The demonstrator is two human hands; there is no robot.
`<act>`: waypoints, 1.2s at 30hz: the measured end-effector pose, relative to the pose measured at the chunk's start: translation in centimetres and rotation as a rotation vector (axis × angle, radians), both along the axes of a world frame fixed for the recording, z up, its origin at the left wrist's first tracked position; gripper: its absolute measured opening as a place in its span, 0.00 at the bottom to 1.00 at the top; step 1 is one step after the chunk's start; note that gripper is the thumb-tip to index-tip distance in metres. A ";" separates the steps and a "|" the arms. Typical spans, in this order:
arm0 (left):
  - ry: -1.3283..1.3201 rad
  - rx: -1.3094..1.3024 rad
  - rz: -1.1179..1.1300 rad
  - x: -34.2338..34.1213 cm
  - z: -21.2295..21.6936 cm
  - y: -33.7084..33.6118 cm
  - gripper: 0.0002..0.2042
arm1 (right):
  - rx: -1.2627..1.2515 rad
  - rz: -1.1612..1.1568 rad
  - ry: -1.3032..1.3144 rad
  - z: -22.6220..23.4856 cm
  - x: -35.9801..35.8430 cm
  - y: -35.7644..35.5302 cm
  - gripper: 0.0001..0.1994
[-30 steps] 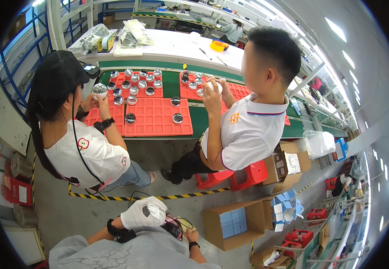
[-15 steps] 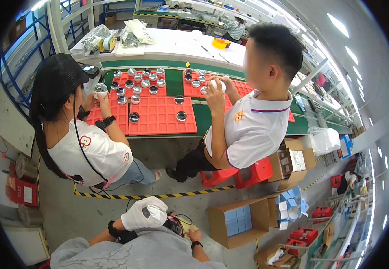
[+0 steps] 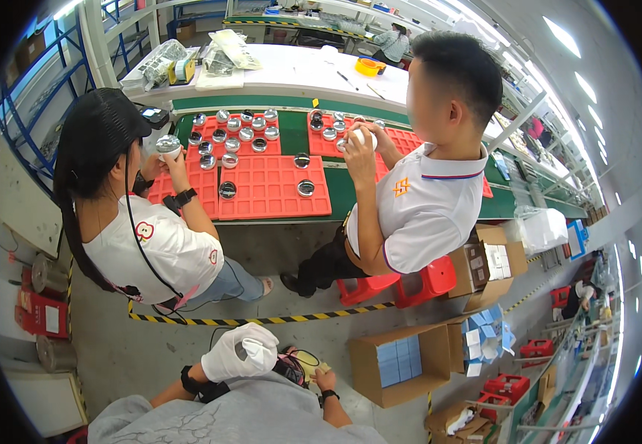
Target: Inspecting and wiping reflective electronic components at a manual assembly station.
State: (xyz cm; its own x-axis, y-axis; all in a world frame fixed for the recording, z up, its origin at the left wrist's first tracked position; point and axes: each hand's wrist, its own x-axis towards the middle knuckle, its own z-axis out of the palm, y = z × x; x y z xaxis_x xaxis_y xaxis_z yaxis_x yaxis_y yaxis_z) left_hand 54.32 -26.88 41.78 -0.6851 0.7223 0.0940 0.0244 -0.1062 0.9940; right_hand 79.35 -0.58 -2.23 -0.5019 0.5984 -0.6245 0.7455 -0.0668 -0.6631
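At the lower edge, my left hand (image 3: 210, 362) is mostly hidden by a bulky white cloth-like thing (image 3: 243, 351) with a grey patch, so its fingers do not show. A black band circles that wrist. My right hand (image 3: 325, 379), with a black watch above it, has its fingers closed at the edge of a pale yellow piece (image 3: 311, 362). Between my hands lies a black and pink thing (image 3: 290, 370) with a dark cable; its kind is unclear. Grey cloth covers my torso.
Two people stand ahead, each holding a white, round-bodied piece: a silver-topped one (image 3: 168, 146) at left, another (image 3: 358, 140) at right. Red trays (image 3: 273, 203) on the green bench carry shiny domes. Red stools (image 3: 428, 281) and an open carton (image 3: 365, 370) stand at right.
The whole view has shifted slightly to the right. The person at right has tilted the white piece and moved their fingers over it. My hands keep nearly the same pose.
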 end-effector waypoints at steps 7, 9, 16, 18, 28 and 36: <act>0.025 0.004 0.031 0.2 -0.2 -0.3 0.17 | -0.045 0.031 -0.054 0.5 -0.1 0.0 0.16; 0.018 0.010 0.039 0.2 -0.3 -0.3 0.17 | -0.042 0.035 -0.058 0.8 -0.1 -0.1 0.16; -0.114 -0.060 0.076 0.5 -0.9 0.1 0.16 | -0.011 0.017 -0.024 1.0 0.9 -0.5 0.18; -0.369 -0.121 0.136 0.3 -1.5 0.4 0.16 | -0.024 0.015 -0.005 1.1 0.8 -0.6 0.19; -0.498 0.029 0.181 -1.4 -4.7 -2.1 0.18 | -0.110 -0.115 0.045 0.6 1.5 -0.6 0.15; -0.764 -0.010 -0.224 -1.7 -5.6 2.1 0.23 | -0.098 -0.643 0.237 2.8 9.5 2.5 0.11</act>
State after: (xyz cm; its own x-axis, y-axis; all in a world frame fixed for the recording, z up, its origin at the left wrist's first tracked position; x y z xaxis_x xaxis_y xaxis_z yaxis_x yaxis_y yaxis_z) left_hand 52.62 -24.80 36.21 -0.3953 0.8491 -0.3503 -0.6857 -0.0190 0.7276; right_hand 88.85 1.95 0.55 -0.1958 0.7693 -0.6081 0.3738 -0.5148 -0.7715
